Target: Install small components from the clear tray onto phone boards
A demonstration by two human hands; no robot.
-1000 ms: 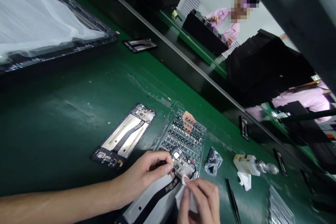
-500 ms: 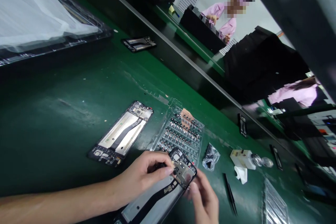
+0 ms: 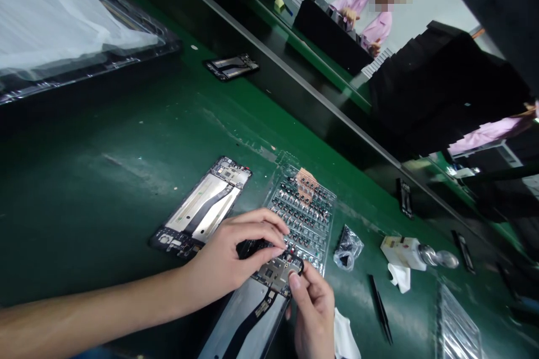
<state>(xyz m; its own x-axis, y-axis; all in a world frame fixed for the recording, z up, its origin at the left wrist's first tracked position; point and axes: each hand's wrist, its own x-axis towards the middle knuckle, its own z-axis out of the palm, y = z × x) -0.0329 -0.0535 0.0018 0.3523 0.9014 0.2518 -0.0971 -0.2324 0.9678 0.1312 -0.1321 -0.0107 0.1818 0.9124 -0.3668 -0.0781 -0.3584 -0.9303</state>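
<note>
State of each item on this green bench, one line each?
Opened black phone with exposed circuit board: top end held by left hand and right hand.
Second opened black phone: lying flat, untouched.
Clear plastic parts tray: loaded, uncovered.
White cloth: lying loose.
Black tweezers: lying unused.
White bottle: on its side.

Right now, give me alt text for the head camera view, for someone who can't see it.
The left hand and right hand grip the top end of an opened phone on a green bench. A second opened phone lies to its left, a clear tray of small parts just behind.
</note>
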